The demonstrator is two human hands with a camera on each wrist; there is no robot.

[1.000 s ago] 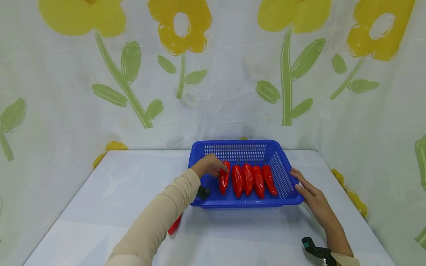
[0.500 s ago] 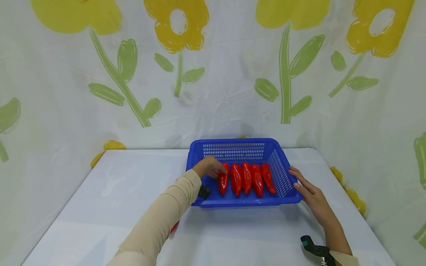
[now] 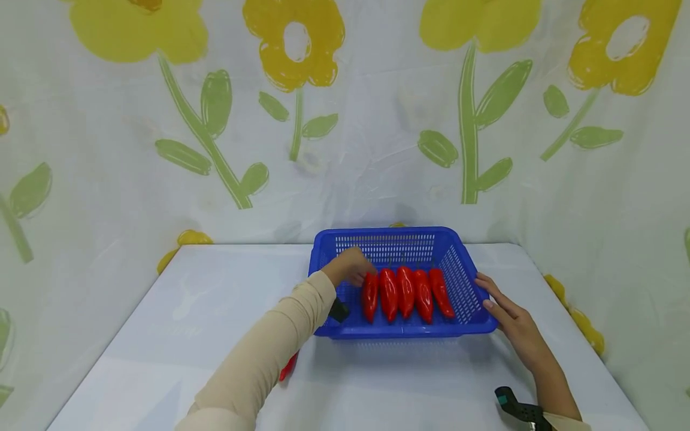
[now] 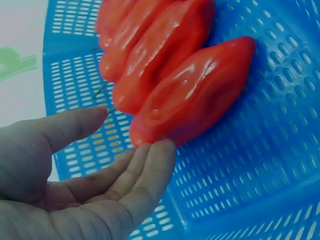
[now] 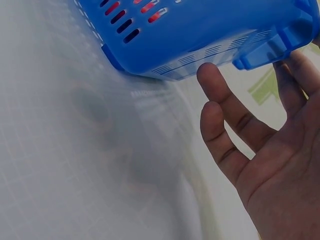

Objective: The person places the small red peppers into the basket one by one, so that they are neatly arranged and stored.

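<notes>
Several red peppers (image 3: 405,291) lie side by side in a blue plastic basket (image 3: 399,330). My left hand (image 3: 353,267) is inside the basket beside the leftmost pepper (image 3: 369,299). In the left wrist view, its fingertips touch the end of that pepper (image 4: 195,95), while the thumb stands apart from the fingers. On the right, my right hand (image 3: 520,329) holds the basket's rim. The right wrist view has two fingers of that hand (image 5: 285,170) behind the rim's lip and two hanging free below; the thumb is mostly out of view.
Another red pepper (image 3: 288,366) lies on the white table (image 3: 178,335), left of the basket and partly hidden by my left sleeve. A flower-printed curtain (image 3: 366,149) hangs right behind the table's back edge.
My left fingers have let go of the leftmost pepper and moved to its far end. That pepper lies slightly closer to its neighbour. The right hand stays at the rim.
</notes>
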